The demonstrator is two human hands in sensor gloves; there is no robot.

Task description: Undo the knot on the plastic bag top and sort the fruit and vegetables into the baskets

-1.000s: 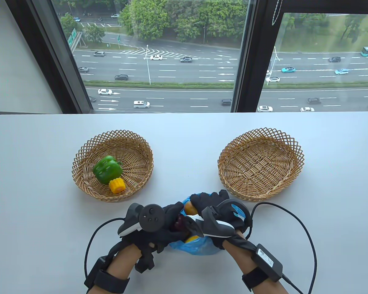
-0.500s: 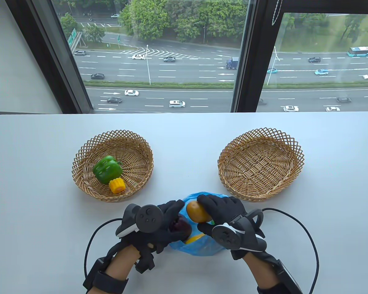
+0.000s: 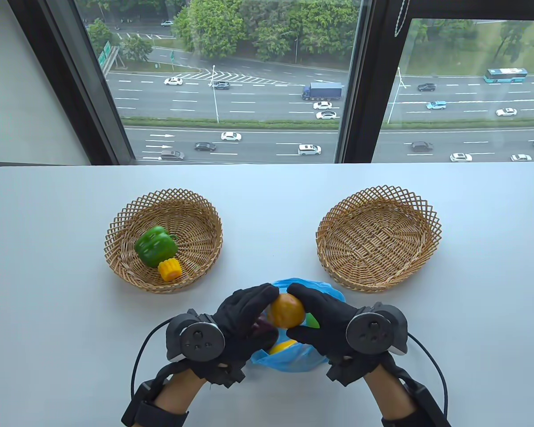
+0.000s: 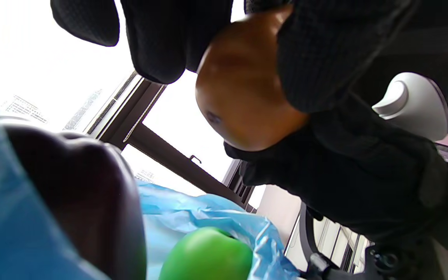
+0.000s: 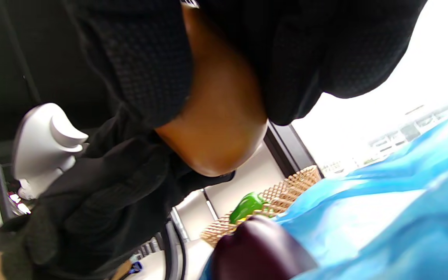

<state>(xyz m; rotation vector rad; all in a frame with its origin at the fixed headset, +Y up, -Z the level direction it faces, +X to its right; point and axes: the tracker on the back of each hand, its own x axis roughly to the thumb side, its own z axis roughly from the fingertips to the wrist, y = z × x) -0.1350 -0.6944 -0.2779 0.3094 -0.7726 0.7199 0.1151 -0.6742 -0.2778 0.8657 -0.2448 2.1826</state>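
Lifting an orange-brown fruit (image 3: 286,311) just above the open blue bag (image 3: 289,358) near the tabletop's front edge, I have my right hand (image 3: 327,318) curled round it, thumb beneath; my left hand (image 3: 242,318) touches its other side with fingers nearly straight. It looks smooth, firm and light, likely slippery against glove fabric, so I would cup it round its widest part. Purple and green pieces remain in the bag; the right basket (image 3: 378,238) is bare
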